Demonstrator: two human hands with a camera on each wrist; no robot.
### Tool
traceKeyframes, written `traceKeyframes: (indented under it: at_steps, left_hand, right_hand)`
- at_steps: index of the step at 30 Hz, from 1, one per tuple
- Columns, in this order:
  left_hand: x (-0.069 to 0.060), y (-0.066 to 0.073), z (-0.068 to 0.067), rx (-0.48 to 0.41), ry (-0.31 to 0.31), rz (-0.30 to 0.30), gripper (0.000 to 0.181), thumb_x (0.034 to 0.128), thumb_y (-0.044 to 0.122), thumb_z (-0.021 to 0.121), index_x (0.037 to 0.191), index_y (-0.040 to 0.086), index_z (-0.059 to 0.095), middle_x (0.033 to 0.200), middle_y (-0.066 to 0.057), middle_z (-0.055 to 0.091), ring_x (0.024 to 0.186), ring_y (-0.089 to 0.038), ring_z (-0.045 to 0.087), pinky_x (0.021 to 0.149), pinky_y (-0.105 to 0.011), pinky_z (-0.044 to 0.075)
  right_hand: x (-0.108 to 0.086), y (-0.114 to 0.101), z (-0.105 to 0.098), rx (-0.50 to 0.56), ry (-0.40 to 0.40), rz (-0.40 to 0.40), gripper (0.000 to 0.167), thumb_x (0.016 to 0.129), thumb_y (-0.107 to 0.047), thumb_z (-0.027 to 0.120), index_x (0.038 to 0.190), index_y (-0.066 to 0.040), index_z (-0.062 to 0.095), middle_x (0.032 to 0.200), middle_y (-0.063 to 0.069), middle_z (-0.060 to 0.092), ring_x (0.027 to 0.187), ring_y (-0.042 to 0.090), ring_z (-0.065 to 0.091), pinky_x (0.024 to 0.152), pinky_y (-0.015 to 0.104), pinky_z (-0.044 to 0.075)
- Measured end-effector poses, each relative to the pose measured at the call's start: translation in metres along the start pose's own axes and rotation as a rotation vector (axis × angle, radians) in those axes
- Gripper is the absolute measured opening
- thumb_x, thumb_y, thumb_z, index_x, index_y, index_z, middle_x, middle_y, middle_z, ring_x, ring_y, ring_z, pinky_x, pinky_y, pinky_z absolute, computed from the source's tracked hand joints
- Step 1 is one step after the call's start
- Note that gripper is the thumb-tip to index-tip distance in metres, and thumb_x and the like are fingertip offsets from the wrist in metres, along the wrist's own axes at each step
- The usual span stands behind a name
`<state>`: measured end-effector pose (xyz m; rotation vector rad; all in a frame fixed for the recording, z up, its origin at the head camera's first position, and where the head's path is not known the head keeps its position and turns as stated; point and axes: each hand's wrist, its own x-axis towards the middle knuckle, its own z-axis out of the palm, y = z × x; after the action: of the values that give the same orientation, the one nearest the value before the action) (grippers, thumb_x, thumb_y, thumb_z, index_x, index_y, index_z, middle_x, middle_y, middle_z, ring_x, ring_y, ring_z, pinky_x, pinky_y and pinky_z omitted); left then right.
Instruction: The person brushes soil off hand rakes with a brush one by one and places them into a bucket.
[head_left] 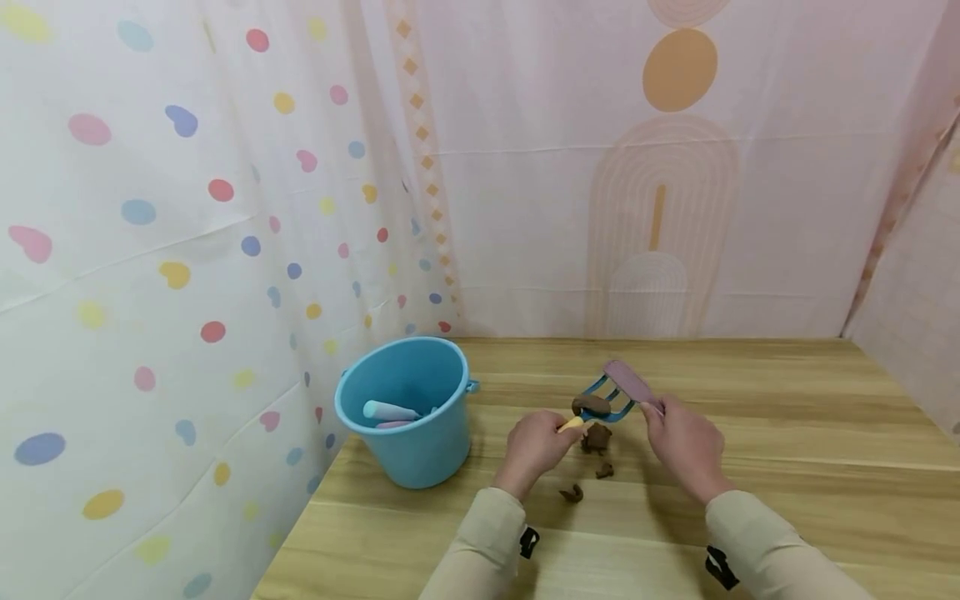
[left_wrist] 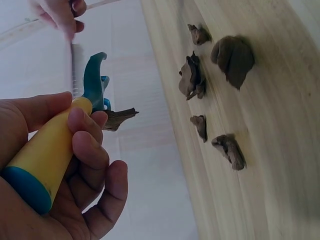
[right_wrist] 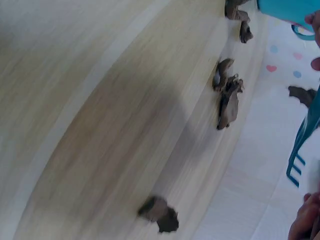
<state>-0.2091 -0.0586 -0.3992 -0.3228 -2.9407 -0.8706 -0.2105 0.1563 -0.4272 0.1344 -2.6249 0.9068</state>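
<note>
In the head view my left hand (head_left: 536,448) grips the yellow handle of a small toy rake (left_wrist: 46,150), whose blue tines (right_wrist: 301,137) point away and upward. A brown, mud-like lump (head_left: 592,405) clings to the rake's head. My right hand (head_left: 686,446) holds a mauve brush (head_left: 628,382), its flat head just beyond the tines; whether they touch I cannot tell. Below the tools, a brown clump (head_left: 597,437) and smaller bits (head_left: 572,493) lie on the wooden table. The left wrist view shows several of these pieces (left_wrist: 234,59) apart from one another.
Left of my hands stands a light blue bucket (head_left: 431,454) on the table (head_left: 810,467), with a pale blue-handled tool (head_left: 390,411) and a pink item inside. Behind hang patterned curtains (head_left: 517,217), and a dotted one (head_left: 187,250) lines the left side.
</note>
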Motion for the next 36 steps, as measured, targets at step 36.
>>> traceKeyframes:
  at_steps: [36]
  left_hand:
    - [-0.001, 0.003, 0.003, 0.061, -0.013, 0.07, 0.042, 0.0941, 0.03, 0.067, 0.056, 0.017, 0.054, 0.048, 0.009, 0.037, 0.044, -0.008, 0.034, 0.043, -0.023, 0.027]
  right_hand:
    - [0.009, 0.017, -0.003, -0.05, -0.041, 0.029, 0.035, 0.103, -0.032, 0.052, 0.106, 0.0, 0.065, 0.061, 0.003, 0.052, 0.051, 0.02, 0.046, 0.045, 0.035, 0.035]
